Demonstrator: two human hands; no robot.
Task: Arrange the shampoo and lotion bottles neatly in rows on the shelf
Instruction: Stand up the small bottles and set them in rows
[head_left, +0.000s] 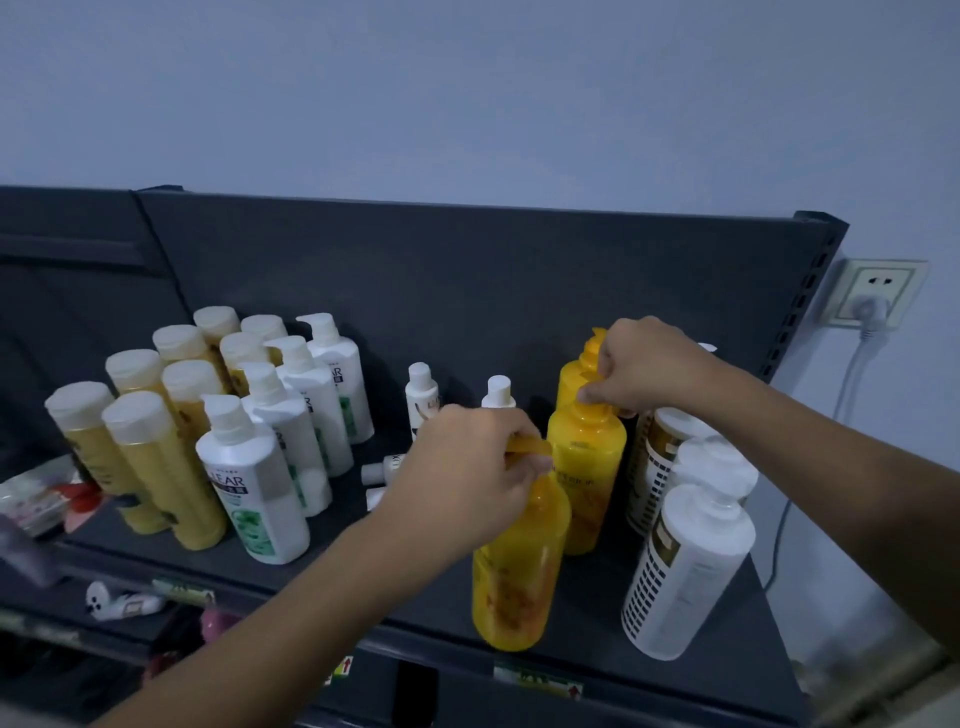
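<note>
The dark shelf (592, 603) already carries tidy blocks: amber bottles (150, 467) with pale caps at far left, white pump bottles (254, 493) beside them, and white-and-gold bottles (685, 571) at the right edge. The work in hand looks like lining up the three yellow ones between those blocks. To do it well, slide or lift each bottle straight, keep it upright, and set it directly in front of the one behind, labels forward, without knocking the white-and-gold neighbours that stand just beside. Holding by the pump alone lets a full bottle swing, so small, low moves are wiser. The front yellow bottle (519, 571) stands near the shelf lip, slightly tilted; the middle yellow bottle (587, 467) is behind it, and the rear yellow bottle (574, 379) is close to the back panel. The left hand (467, 467) has a closed grip, fingers curled round the front bottle's orange pump head. The right hand (649, 369) appears to pinch the top of the middle bottle, though its fingers hide the pump. Small white bottles (422, 395) wait behind, some lying down.
</note>
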